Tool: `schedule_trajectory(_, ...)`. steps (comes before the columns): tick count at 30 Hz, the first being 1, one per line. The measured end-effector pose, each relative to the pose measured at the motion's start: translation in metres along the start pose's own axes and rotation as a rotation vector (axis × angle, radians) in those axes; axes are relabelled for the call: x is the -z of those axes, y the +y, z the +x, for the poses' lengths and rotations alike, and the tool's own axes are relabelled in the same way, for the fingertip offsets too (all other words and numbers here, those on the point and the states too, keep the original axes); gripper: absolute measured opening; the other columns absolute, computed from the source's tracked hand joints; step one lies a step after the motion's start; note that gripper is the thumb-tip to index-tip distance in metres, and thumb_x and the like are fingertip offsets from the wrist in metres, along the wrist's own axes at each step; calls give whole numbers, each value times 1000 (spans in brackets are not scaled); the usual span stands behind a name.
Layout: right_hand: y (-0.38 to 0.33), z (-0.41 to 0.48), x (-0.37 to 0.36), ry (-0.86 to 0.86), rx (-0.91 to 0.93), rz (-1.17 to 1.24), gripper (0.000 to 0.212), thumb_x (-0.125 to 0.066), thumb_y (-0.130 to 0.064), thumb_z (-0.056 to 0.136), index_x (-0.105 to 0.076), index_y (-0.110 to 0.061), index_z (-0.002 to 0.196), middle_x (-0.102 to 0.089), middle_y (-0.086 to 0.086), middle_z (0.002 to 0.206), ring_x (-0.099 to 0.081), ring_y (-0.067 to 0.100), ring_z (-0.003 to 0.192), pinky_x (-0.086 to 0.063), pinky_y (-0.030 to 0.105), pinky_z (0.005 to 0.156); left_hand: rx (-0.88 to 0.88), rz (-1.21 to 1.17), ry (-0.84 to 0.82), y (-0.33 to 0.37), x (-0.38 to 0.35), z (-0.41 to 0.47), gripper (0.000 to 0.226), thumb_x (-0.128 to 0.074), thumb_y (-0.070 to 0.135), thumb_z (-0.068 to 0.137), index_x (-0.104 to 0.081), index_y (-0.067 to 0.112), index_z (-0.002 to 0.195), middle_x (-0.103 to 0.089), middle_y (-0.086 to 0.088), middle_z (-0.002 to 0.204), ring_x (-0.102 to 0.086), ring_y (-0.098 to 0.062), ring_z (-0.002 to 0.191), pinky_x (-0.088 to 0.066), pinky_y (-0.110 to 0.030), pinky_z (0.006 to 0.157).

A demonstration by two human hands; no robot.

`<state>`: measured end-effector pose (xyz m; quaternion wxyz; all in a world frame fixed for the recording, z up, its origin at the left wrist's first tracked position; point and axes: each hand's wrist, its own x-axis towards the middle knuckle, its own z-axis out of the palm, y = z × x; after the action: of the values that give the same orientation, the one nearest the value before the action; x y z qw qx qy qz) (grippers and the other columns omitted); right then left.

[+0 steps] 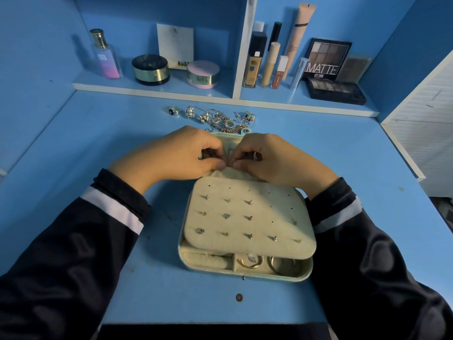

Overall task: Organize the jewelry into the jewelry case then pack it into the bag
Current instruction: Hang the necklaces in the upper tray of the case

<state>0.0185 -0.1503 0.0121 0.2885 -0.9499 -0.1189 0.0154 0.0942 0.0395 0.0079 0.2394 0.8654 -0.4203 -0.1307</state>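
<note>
An open pale green jewelry case point(186, 261) lies on the blue desk in front of me. Its cream earring panel point(247, 217) holds several stud earrings and covers most of the lower tray, where rings point(252, 261) show at the front. My left hand point(176, 155) and my right hand point(272, 158) meet over the case's far half, thumbs and forefingers pinching something small and thin that I cannot identify. A pile of loose jewelry point(220, 119), rings, charms and chains, lies just behind the case. No bag is in view.
A low shelf at the back carries a perfume bottle point(105, 55), two round jars point(150, 69), several makeup tubes point(269, 62) and eyeshadow palettes point(328, 60). A white slatted unit point(421, 123) stands at the right. A small brown coin-like disc point(239, 297) lies near the desk's front edge.
</note>
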Motion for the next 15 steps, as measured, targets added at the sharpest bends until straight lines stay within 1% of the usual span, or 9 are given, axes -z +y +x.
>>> schedule_trajectory(2, 0, 0, 1, 3, -2, 9, 9, -68, -9, 88, -74, -12, 93, -54, -17, 77, -49, -13, 68, -37, 7, 66, -1, 4, 0, 0, 0, 0, 11, -68, 29, 90, -66, 38, 84, -66, 13, 82, -57, 3, 75, -34, -9, 61)
schedule_trajectory(6, 0, 0, -1, 8, -20, -13, 9, -68, -11, 88, -74, -15, 93, -55, -17, 78, -49, -5, 68, -37, 8, 65, -3, 9, -1, -1, -1, 1, 8, -68, 30, 90, -68, 36, 86, -67, 11, 84, -58, -1, 77, -38, -16, 64)
schedule_trajectory(8, 1, 0, 0, -10, -23, -10, 8, -68, -12, 88, -74, -15, 93, -56, -17, 80, -51, -3, 71, -38, 9, 66, -3, 7, -6, -2, -1, 1, 7, -68, 29, 90, -69, 36, 87, -68, 11, 86, -59, -2, 79, -40, -16, 65)
schedule_trajectory(9, 1, -1, 1, -15, -25, -2, 8, -69, -12, 87, -74, -16, 93, -57, -16, 81, -52, -1, 73, -41, 11, 69, -5, 3, -8, -2, 0, 1, 7, -69, 29, 90, -69, 35, 88, -68, 11, 86, -59, -1, 78, -39, -14, 64)
schedule_trajectory(11, 2, -1, 2, -9, -42, 14, 7, -71, -15, 86, -74, -19, 91, -59, -13, 84, -56, 6, 80, -47, 23, 77, -8, -8, -10, -3, 1, 0, 5, -70, 29, 89, -71, 34, 90, -68, 11, 84, -57, 4, 75, -35, -7, 60)
schedule_trajectory(12, 2, -2, 2, -4, -51, 14, 7, -72, -17, 85, -74, -20, 91, -60, -12, 87, -58, 9, 83, -48, 28, 79, -10, -14, -10, -3, 1, 1, 5, -70, 28, 89, -71, 33, 91, -68, 11, 84, -55, 7, 73, -35, -5, 59)
schedule_trajectory(13, 3, -2, 2, -2, -57, 13, 7, -73, -19, 85, -74, -21, 91, -61, -11, 88, -58, 10, 85, -48, 30, 80, -12, -21, -10, -3, 1, 1, 5, -70, 27, 89, -72, 31, 92, -67, 11, 83, -54, 10, 72, -34, -4, 59)
schedule_trajectory(14, 3, -2, 3, -4, -57, 16, 7, -73, -19, 85, -74, -21, 91, -61, -11, 89, -58, 9, 85, -48, 28, 80, -15, -28, -8, -3, 1, 1, 6, -70, 26, 89, -72, 30, 93, -67, 12, 83, -54, 11, 72, -34, -3, 59)
schedule_trajectory(15, 3, -3, 3, -6, -52, 22, 7, -73, -19, 84, -75, -20, 92, -61, -12, 88, -58, 4, 82, -47, 23, 77, -21, -36, -5, -4, 0, 0, 7, -71, 26, 89, -72, 30, 94, -66, 12, 83, -54, 11, 72, -34, -2, 60)
